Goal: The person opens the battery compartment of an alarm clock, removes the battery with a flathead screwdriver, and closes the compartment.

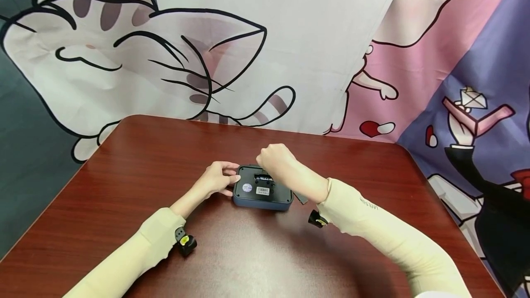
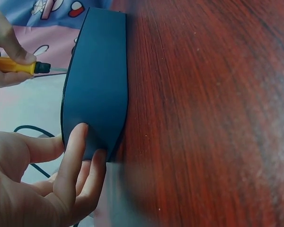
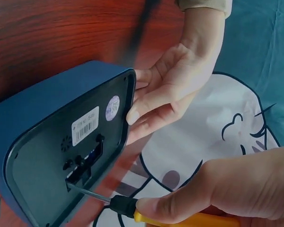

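Note:
A blue box-shaped electronic device (image 1: 261,203) lies on the table with its black back panel (image 3: 40,170) facing up. The panel carries a white barcode label, a round sticker and an uncovered battery compartment (image 3: 87,163). My left hand (image 1: 217,178) holds the device's left end, thumb on the panel's edge and fingers against the side. In my right hand (image 1: 279,164) I grip a screwdriver (image 2: 12,65) with a yellow handle and black collar. Its metal shaft slants down to the end of the compartment, as the right wrist view shows.
A small dark flat piece (image 1: 301,197) lies just right of the device on the reddish-brown wooden table (image 1: 232,256). Behind the table hangs a cloth printed with cartoon cats (image 1: 314,59). Wrist cameras (image 1: 186,244) sit below both cuffs.

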### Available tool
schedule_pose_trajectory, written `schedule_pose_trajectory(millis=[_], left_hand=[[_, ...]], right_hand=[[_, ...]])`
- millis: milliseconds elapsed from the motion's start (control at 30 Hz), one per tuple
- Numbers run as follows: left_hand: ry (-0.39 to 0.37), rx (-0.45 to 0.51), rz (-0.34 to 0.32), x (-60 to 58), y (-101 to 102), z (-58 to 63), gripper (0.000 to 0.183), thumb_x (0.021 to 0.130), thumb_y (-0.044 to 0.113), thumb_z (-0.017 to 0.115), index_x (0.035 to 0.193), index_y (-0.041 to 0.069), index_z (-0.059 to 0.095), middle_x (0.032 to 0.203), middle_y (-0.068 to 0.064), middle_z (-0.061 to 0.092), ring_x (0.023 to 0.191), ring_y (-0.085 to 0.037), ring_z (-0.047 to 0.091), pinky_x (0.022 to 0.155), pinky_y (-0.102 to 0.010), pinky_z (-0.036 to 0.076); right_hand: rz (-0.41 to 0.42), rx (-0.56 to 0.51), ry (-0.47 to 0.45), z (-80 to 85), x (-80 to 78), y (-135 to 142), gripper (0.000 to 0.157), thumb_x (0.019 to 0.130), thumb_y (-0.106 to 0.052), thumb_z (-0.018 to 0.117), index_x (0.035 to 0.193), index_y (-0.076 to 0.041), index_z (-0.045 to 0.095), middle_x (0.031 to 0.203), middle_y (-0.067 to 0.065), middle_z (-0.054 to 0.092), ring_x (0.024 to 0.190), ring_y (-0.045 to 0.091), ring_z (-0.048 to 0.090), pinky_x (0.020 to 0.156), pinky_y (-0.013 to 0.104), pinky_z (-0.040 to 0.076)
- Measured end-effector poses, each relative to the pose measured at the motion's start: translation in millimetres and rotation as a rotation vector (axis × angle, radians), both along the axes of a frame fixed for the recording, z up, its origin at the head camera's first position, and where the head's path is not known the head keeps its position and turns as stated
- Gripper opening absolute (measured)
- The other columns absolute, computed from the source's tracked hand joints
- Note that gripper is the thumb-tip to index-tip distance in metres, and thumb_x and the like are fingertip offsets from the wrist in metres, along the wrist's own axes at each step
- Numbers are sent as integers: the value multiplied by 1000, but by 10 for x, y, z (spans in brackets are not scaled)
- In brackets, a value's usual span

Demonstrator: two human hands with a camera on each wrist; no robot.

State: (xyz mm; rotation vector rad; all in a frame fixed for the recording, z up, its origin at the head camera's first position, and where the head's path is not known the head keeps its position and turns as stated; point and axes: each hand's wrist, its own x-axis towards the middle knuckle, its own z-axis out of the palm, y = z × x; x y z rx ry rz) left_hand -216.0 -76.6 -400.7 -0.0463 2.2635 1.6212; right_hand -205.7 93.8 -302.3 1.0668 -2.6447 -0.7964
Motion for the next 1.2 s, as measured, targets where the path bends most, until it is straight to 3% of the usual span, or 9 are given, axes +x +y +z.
schedule_pose_trajectory(millis=[233,767,867,1067,1200], left_hand=[[6,-1,-2,-5,6,9,40,85,6,60,124,4,52,117,-21,57,74,-18,66,55,-33,60],[3,-6,-8,5,-1,4,41,85,6,61,125,4,51,118,-21,57,77,-19,66,56,-32,60],[4,-6,-7,4,-6,6,41,85,6,61,125,5,51,118,-21,57,78,-19,66,56,-33,60],[5,-10,0,-2,-6,-13,41,85,6,61,125,5,51,117,-20,57,77,-18,66,56,-32,60],[12,-11,-2,-1,-1,-18,41,85,6,61,124,5,52,117,-20,58,76,-18,66,56,-32,60]], right_hand=[[8,19,-8,-3,32,48,16,75,-9,70,64,-20,66,62,-5,64,56,12,58,48,23,54],[35,-107,-75,-11,57,262,21,70,1,65,59,-16,63,57,-1,61,55,17,55,48,27,52],[45,-149,-50,-9,70,336,19,68,0,67,58,-15,62,55,0,59,55,18,54,48,28,51],[100,-270,39,-82,80,530,33,64,5,65,47,-16,47,47,-4,45,49,12,43,41,25,41],[121,-353,73,-153,98,633,24,64,2,70,53,-13,55,54,-2,55,52,14,49,46,26,47]])
